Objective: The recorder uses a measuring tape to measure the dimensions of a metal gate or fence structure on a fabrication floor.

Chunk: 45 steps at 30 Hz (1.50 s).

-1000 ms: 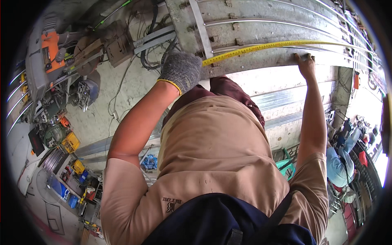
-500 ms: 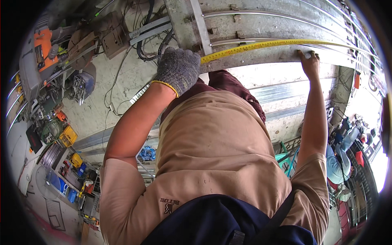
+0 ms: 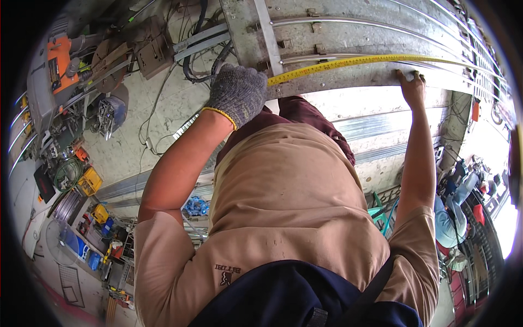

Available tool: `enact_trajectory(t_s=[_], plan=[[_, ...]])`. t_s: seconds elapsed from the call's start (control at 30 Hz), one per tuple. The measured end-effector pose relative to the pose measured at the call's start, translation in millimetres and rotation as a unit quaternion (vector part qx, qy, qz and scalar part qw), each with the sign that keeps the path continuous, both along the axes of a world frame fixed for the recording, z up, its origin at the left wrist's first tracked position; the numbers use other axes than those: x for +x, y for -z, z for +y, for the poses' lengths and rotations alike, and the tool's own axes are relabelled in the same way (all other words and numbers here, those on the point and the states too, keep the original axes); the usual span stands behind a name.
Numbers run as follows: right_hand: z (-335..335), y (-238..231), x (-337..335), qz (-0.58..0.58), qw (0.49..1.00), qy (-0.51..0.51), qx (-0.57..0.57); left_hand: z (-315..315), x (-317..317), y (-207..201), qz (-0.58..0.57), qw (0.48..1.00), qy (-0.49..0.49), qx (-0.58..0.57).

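Gloved left hand (image 3: 237,92) gripping yellow tape measure (image 3: 338,64) running across metal table (image 3: 354,78); bare right hand (image 3: 412,87) touching table edge, grip unclear.

Head-worn fisheye — facing down toward both hands (image 3: 238,97) (image 3: 412,88).

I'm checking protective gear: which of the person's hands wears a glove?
The left hand, at the yellow tape measure, wears a grey yellow-edged glove; the right hand is bare.
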State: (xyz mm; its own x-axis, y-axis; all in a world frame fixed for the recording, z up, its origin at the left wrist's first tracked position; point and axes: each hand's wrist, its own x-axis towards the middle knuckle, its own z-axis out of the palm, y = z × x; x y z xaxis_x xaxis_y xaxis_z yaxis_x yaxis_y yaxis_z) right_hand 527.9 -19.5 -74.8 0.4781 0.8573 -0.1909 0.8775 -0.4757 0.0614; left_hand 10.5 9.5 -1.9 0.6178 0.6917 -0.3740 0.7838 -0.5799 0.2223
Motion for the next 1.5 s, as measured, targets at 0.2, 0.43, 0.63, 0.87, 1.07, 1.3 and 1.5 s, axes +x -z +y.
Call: enact_trajectory(t_s=[0.2, 0.43, 0.63, 0.87, 1.07, 1.3, 1.5], plan=[[1, -3, -2, 0.004, 1.0, 0.001, 0.001, 1, -1, 2, -0.002, 1.0, 0.001, -0.002], [1, -7, -6, 0.011, 1.0, 0.011, -0.012, 4, 1, -4, -0.01, 1.0, -0.006, -0.009], [2, -6, -4, 0.016, 1.0, 0.006, -0.009, 6, 2, -6, 0.025, 0.998, 0.002, -0.05], [2, -6, -1, 0.011, 1.0, 0.008, -0.013, 6, -1, -1, -0.004, 0.999, 0.002, -0.034], [1, -5, 0, 0.01, 1.0, 0.006, -0.015, 10, 1, -3, 0.013, 0.999, 0.003, -0.049], [1, -8, -4, 0.011, 1.0, -0.012, 0.004, 10, 0, -4, 0.01, 0.999, 0.001, -0.05], [-1, -15, -7, 0.035, 0.999, 0.001, 0.012, 10, 0, -1, 0.006, 0.999, -0.011, -0.045]])
